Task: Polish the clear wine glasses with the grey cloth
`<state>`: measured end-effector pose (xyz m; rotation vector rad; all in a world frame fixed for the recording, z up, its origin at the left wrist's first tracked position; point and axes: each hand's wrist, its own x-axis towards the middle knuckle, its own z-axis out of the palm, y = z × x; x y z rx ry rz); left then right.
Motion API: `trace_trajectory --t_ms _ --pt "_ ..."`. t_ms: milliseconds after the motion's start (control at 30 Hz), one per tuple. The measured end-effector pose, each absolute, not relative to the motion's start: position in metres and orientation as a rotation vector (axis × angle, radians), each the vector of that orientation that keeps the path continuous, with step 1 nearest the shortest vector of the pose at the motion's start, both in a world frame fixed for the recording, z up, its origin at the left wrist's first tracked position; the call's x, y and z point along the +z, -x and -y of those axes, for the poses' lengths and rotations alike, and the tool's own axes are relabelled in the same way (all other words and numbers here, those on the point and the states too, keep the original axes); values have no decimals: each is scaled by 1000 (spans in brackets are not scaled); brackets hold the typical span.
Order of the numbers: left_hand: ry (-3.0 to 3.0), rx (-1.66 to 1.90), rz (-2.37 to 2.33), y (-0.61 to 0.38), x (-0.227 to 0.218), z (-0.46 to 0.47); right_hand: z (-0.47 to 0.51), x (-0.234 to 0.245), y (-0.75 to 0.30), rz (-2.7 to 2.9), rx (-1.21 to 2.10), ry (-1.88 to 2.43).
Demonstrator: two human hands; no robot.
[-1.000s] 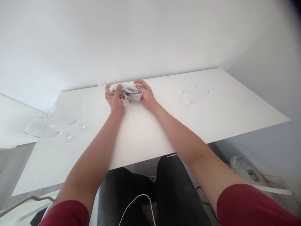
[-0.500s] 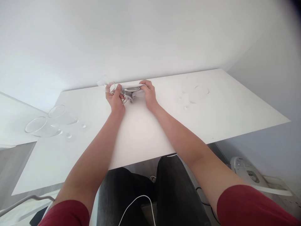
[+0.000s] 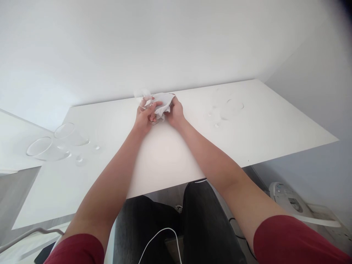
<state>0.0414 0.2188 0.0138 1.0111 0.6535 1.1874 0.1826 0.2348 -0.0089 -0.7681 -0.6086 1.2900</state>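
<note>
Head view is showing the left hand (image 3: 144, 116) gripping one clear, transparent drinking glass (image 3: 142, 94) at upper centre, the right hand (image 3: 176, 113) holding one pale-grey crumpled cloth (image 3: 164, 101) beside it; too loose a hold could perhaps let the glass slip. Two clear, round-rimmed glasses (image 3: 50, 152) are standing at left; faint clear glassware (image 3: 233, 106) is appearing at right, uncountable.

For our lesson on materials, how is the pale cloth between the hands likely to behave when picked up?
The pale cloth is probably floppy, since it bunches into soft folds between the left hand and right hand. Its thin-looking edge suggests it is light.
</note>
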Motion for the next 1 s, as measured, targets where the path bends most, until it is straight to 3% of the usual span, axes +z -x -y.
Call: trace_trajectory --t_ms 333,600,800,1000 --pt "-1061 1301 -677 -41 6 -225 -221 3 -177 939 1373 689" --pt "-1034 1196 -629 -43 17 -219 -245 -19 -189 512 806 773" --pt "-1042 983 -676 -51 18 -215 -229 -5 -186 742 1216 576" --pt "-1007 1060 -613 -46 13 -220 -222 5 -188 792 1305 595"
